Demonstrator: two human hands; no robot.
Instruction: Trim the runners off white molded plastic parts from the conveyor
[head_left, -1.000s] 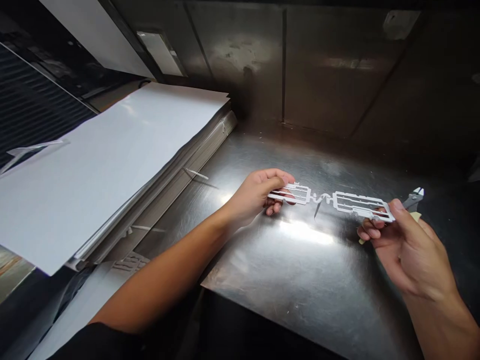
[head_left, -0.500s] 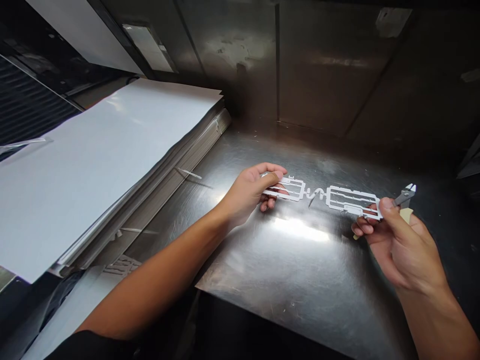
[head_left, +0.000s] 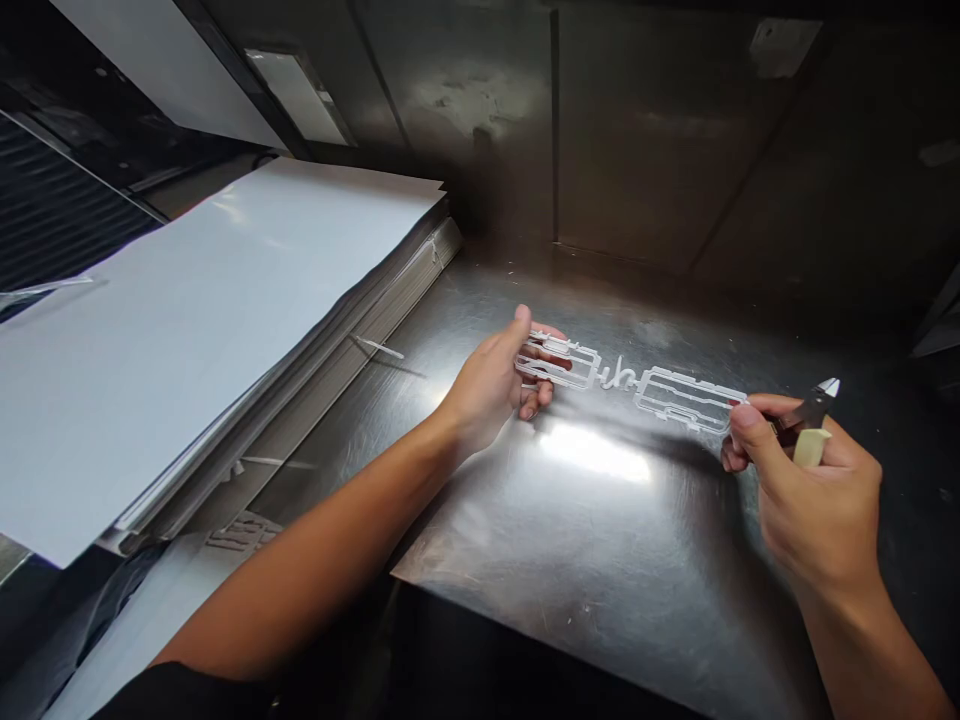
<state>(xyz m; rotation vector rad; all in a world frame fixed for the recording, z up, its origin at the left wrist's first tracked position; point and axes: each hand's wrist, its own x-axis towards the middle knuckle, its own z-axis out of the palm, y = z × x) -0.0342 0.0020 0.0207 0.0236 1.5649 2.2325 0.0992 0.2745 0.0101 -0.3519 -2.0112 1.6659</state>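
currently, the white part (head_left: pixel 621 379) is held out over the bench (head_left: pixel 540 570) between both hands, its two slotted frames (head_left: pixel 690 382) joined in the middle by a curled link (head_left: pixel 622 381). one frame's outer end is cradled by the left hand (head_left: pixel 489 385), thumb raised beside the edge and fingers behind; the other's end is pinched by the right hand (head_left: pixel 817 490), in which nippers (head_left: pixel 812 407) are also gripped, their tips turned away from the part. for steady handling, support is probably best given evenly at both ends, since the thin link looks easily bent. the pinch should be kept light, and the nippers kept clear of the slim bars.
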